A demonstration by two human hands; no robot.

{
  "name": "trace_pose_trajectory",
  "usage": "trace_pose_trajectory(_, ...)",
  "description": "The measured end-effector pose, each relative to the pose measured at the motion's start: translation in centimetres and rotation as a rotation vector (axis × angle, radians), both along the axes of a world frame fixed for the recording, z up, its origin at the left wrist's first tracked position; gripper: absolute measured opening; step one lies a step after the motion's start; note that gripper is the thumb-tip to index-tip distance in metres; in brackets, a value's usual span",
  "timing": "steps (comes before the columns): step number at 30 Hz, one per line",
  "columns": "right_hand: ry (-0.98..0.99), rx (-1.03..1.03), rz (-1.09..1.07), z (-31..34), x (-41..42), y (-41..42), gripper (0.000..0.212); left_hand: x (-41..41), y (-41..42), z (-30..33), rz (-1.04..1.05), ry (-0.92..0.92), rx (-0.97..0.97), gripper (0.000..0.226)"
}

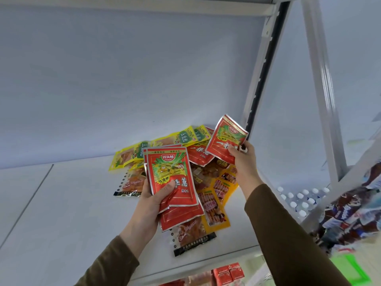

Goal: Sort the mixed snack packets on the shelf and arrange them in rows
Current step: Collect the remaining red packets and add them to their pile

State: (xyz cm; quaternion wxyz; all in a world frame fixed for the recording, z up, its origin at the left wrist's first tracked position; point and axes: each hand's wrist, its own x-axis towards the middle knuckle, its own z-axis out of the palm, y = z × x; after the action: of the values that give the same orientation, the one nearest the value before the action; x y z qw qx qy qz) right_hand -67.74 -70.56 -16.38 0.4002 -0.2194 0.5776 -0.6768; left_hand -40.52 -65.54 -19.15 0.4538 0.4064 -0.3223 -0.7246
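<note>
My left hand (pixel 151 200) grips a stack of red snack packets (pixel 175 178), thumb across the front one, held above the white shelf (pixel 68 203). My right hand (pixel 243 159) pinches a single red packet (pixel 225 138) by its lower edge, lifted over the back right of the pile. Under both hands lies a mixed heap: yellow packets (pixel 177 137) at the back, another red packet (pixel 199 154), orange-yellow packets (pixel 216 205) to the right, and clear packets with black trim (pixel 192 236) at the front and left.
The shelf's white back panel (pixel 123 79) rises behind the heap. A slotted upright (pixel 261 79) stands at the right. Red cartons (pixel 228 273) sit on the shelf below. Bottle caps (pixel 299 200) and wrapped goods (pixel 350 215) show at the right.
</note>
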Motion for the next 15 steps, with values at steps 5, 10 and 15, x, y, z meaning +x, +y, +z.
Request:
trace_pose_trajectory(5,-0.043,-0.05,-0.013,-0.3,0.3,1.0,0.054,-0.1,0.0,0.0,0.003,-0.01,0.011,0.071)
trace_pose_trajectory(10,0.083,-0.073,0.011,-0.3,-0.6,1.5,0.051,0.0,0.2,0.0,0.011,0.003,0.02,0.066)
trace_pose_trajectory(15,0.453,0.011,-0.066,-0.6,-0.3,2.4,0.049,0.0,0.4,0.2,0.008,0.019,0.018,0.068)
